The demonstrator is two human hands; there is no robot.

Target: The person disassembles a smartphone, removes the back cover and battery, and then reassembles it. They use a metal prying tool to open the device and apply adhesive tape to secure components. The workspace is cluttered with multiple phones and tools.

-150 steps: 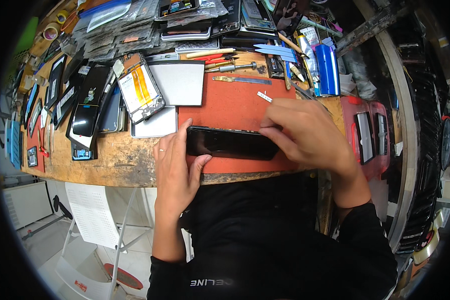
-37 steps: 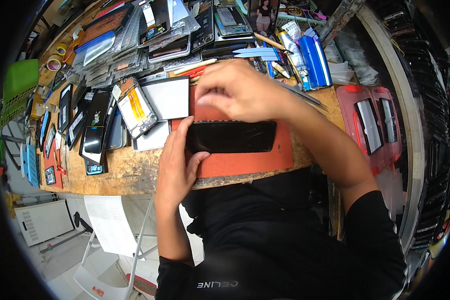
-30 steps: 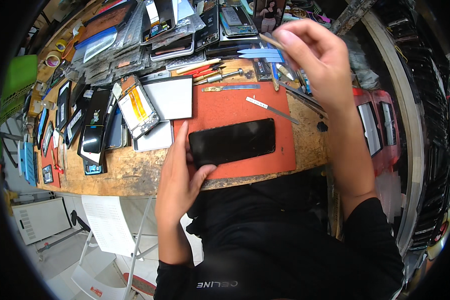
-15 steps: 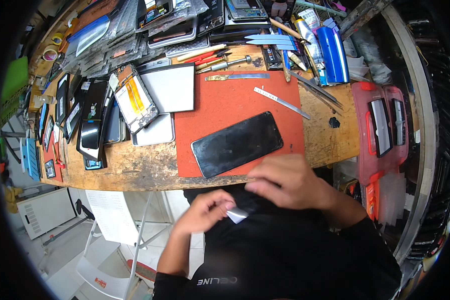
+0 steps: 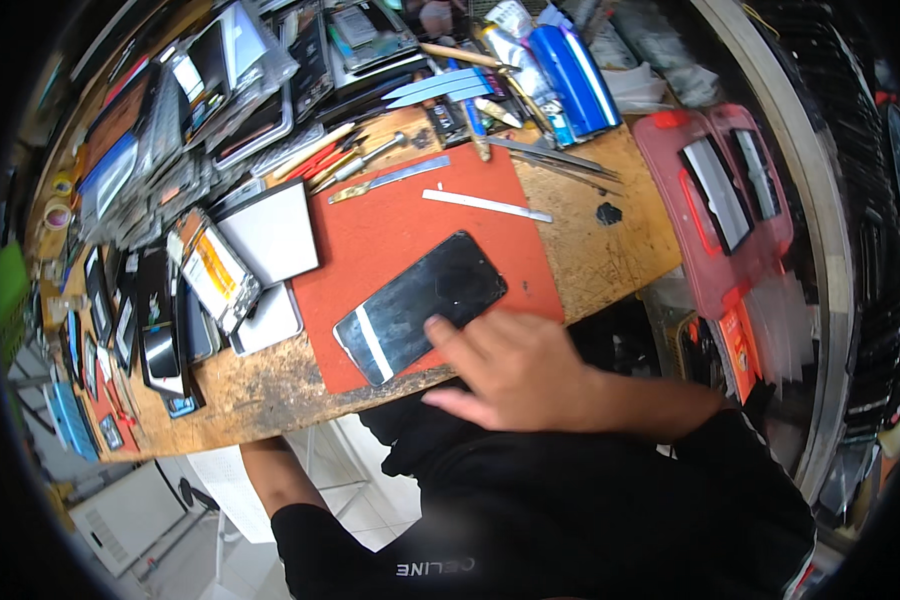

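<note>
A smartphone (image 5: 410, 320) with a dark, smudged screen lies face up and slanted on a red work mat (image 5: 320, 300). A bright white band crosses its left end, perhaps a reflection. My right hand (image 5: 520, 375) hovers at the phone's near edge, slightly blurred. Its index fingertip is over the screen, touching or just above; the thumb is apart and nothing shows in the fingers. My left forearm (image 5: 280, 475) reaches under the bench's front edge, which hides the hand. A metal ruler (image 5: 487, 206) and a flat blade tool (image 5: 390, 178) lie beyond the phone.
A white panel (image 5: 275, 235) and an opened phone (image 5: 210, 270) lie left of the mat. Bagged phone parts (image 5: 160, 170) are heaped at the back left. Tweezers (image 5: 560, 165) and a blue-wrapped roll (image 5: 575, 85) lie at the back right. A pink plastic case (image 5: 685, 200) stands right.
My left hand, which held a small clear film piece, has gone below the bench edge. My right hand has moved over the phone. The view has turned, shifting the bench leftward.
</note>
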